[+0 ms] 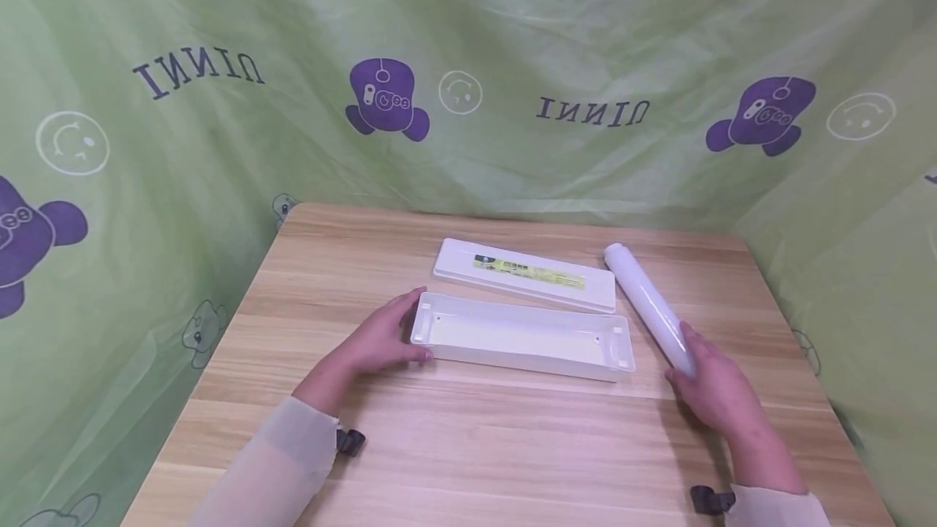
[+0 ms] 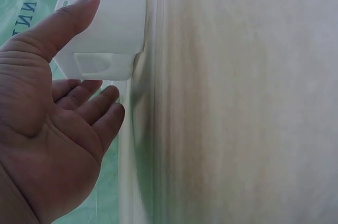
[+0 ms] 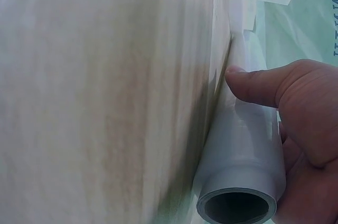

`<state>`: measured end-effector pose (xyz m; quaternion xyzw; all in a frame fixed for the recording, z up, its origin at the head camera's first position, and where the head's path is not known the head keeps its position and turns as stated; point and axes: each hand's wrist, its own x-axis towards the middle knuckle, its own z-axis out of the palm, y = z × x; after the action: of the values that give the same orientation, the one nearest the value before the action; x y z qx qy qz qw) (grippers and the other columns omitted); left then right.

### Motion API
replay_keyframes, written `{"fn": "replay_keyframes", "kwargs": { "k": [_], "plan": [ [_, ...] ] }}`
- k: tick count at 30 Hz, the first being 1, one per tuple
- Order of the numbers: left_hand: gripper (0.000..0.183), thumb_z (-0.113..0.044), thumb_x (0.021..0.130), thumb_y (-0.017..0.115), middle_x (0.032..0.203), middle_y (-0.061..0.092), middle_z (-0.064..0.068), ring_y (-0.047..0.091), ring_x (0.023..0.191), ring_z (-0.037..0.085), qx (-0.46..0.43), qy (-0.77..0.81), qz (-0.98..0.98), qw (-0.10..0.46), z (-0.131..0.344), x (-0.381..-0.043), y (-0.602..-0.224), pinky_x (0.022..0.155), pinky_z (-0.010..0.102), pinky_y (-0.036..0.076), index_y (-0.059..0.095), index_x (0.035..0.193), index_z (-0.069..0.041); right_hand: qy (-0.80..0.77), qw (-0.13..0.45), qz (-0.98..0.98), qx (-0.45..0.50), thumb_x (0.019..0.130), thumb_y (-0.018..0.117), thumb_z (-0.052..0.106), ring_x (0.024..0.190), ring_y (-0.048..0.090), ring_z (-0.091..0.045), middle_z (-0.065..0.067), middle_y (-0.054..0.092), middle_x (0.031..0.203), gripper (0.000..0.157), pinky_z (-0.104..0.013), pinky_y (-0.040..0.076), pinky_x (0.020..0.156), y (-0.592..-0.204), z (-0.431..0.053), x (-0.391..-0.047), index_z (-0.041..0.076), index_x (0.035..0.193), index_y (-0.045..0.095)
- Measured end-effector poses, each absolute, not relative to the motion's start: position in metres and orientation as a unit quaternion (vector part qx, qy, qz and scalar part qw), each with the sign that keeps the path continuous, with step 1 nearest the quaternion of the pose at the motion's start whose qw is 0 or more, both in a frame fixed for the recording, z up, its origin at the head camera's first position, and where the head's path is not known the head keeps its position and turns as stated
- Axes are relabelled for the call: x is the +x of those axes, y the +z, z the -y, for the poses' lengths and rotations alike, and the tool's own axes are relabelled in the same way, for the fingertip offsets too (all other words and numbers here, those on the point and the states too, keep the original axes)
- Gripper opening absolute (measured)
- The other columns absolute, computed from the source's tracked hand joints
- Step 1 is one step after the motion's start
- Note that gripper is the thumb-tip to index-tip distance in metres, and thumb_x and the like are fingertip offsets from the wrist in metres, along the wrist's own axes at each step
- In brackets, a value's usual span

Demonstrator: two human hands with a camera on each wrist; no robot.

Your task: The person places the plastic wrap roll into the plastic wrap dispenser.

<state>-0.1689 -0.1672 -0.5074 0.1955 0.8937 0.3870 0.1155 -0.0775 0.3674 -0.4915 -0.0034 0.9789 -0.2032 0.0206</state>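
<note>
Though its fingers are spread wide, the left hand (image 1: 376, 341) straddles the left end of a long open-topped white plastic box (image 1: 520, 361), centre frame: thumb near side, fingers far side, can't tell if pressing. Box looks light, thin-walled, fairly stiff; I'd take it by the short ends, not squeeze mid-wall. Just behind it, flat white plastic lid (image 1: 523, 286) with yellow-green label (image 1: 529, 272); probably light, slightly bendy, hold by edges. Right of centre, glossy white hollow-core film roll (image 1: 650, 307) lies diagonally on the wood-grain table (image 1: 476, 446); right hand (image 1: 721, 389) grips its near end. Likely heaviest, slick, prone to rolling; mid-length hold would balance better.
</note>
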Motion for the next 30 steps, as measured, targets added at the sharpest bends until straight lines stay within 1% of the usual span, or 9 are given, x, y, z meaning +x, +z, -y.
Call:
{"fn": "replay_keyframes", "kwargs": {
  "k": [3,6,9,13,18,21,30],
  "plan": [
    [0.115,-0.041,0.070,0.096,0.159,0.046,0.010,0.037,0.150,0.031,0.193,0.410,-0.884,0.120,0.1664,-0.1693,-0.5079,0.125,0.049,0.027,0.033,0.162,-0.012,-0.205,0.020,-0.978,-0.004,0.093,0.073,0.017,0.129,0.037,-0.068,-0.045,0.033,0.150,0.091,-0.079,0.032,0.105,-0.4918,-0.3673,-0.0776,-0.002,0.163,0.017],
    [0.108,-0.034,0.070,0.097,0.155,0.050,0.002,0.040,0.149,0.023,0.191,0.433,-0.871,0.129,0.1654,-0.1705,-0.5095,0.125,0.043,0.027,0.038,0.159,-0.017,-0.206,0.017,-0.978,-0.006,0.093,0.073,0.016,0.129,0.038,-0.068,-0.045,0.034,0.150,0.091,-0.078,0.032,0.105,-0.4927,-0.3685,-0.0774,-0.002,0.163,0.017],
    [0.105,-0.026,0.071,0.098,0.155,0.051,0.000,0.041,0.148,0.020,0.191,0.461,-0.855,0.139,0.1647,-0.1712,-0.5108,0.125,0.039,0.029,0.040,0.157,-0.018,-0.205,0.011,-0.979,-0.007,0.093,0.073,0.016,0.129,0.038,-0.068,-0.045,0.035,0.149,0.091,-0.078,0.033,0.105,-0.4935,-0.3688,-0.0772,-0.002,0.163,0.018],
    [0.103,-0.020,0.071,0.097,0.156,0.049,-0.001,0.041,0.148,0.019,0.186,0.490,-0.838,0.153,0.1645,-0.1716,-0.5120,0.124,0.035,0.030,0.040,0.156,-0.019,-0.203,0.005,-0.979,-0.009,0.092,0.074,0.015,0.128,0.039,-0.067,-0.045,0.036,0.149,0.090,-0.077,0.034,0.105,-0.4930,-0.3672,-0.0775,-0.002,0.163,0.020],
    [0.098,-0.019,0.070,0.098,0.154,0.051,-0.003,0.042,0.147,0.020,0.191,0.499,-0.831,0.152,0.1650,-0.1728,-0.5141,0.123,0.037,0.031,0.044,0.153,-0.025,-0.207,0.008,-0.978,-0.006,0.093,0.073,0.015,0.129,0.038,-0.068,-0.045,0.034,0.150,0.090,-0.078,0.033,0.105,-0.4921,-0.3669,-0.0772,-0.002,0.163,0.019],
    [0.096,-0.020,0.070,0.098,0.153,0.052,-0.004,0.043,0.147,0.021,0.193,0.502,-0.830,0.151,0.1651,-0.1732,-0.5148,0.123,0.038,0.032,0.045,0.151,-0.027,-0.209,0.006,-0.978,-0.006,0.093,0.073,0.014,0.129,0.038,-0.068,-0.045,0.034,0.150,0.090,-0.078,0.033,0.104,-0.4919,-0.3668,-0.0769,-0.002,0.163,0.020],
    [0.105,-0.021,0.071,0.098,0.158,0.048,-0.001,0.042,0.148,0.022,0.180,0.499,-0.833,0.157,0.1656,-0.1718,-0.5147,0.123,0.039,0.031,0.039,0.158,-0.021,-0.218,0.005,-0.976,0.004,0.093,0.074,0.016,0.130,0.038,-0.068,-0.043,0.033,0.152,0.089,-0.078,0.032,0.104,-0.4932,-0.3686,-0.0757,0.003,0.164,0.020]
  ]
}}
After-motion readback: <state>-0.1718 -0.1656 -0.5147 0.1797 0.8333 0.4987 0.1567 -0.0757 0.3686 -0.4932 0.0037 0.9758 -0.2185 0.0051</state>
